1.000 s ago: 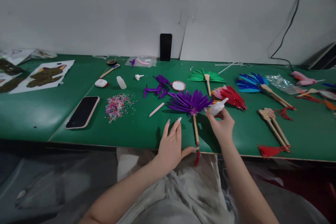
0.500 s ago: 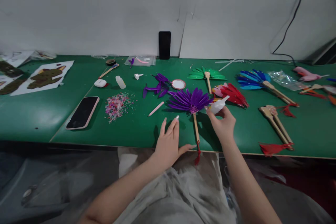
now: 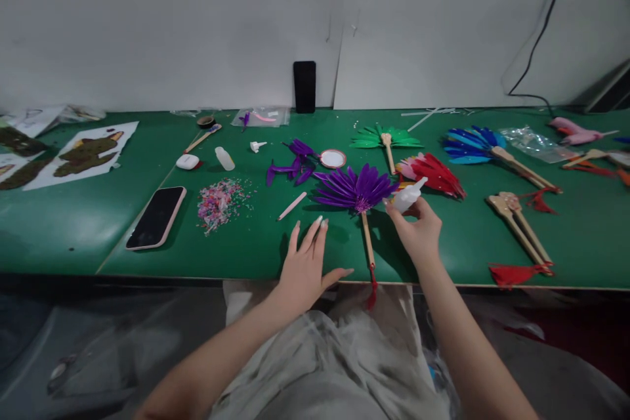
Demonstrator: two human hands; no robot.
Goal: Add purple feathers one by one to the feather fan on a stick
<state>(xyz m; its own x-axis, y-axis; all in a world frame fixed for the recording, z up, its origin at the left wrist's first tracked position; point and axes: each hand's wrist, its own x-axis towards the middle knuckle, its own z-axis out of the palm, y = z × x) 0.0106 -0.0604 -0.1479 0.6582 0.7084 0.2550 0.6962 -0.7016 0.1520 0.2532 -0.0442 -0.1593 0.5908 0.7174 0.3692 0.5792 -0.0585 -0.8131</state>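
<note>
A purple feather fan [image 3: 356, 191] with a wooden handle and red tassel lies on the table in front of me. To the right of its feathers, my right hand [image 3: 419, 230] is closed around a small white glue bottle [image 3: 407, 197], its nozzle tilted up to the right. My left hand [image 3: 306, 261] rests on the green table left of the fan handle, fingers spread and holding nothing. Just beyond those fingertips is a pink stick [image 3: 292, 206]. Loose purple feathers [image 3: 298, 165] lie farther back, beside a small oval white piece with a red rim [image 3: 333, 158].
A pile of colourful glitter flakes [image 3: 221, 203] and a phone [image 3: 156, 218] lie left. Green [image 3: 386, 139], red [image 3: 433, 174] and blue [image 3: 473, 146] feather fans lie right, with bare wooden handles [image 3: 520, 228]. A pink glue gun [image 3: 575, 131] sits far right. Another phone [image 3: 305, 86] leans against the wall.
My left hand has slid a little to the left, away from the fan handle. My right hand still holds the glue bottle in nearly the same place.
</note>
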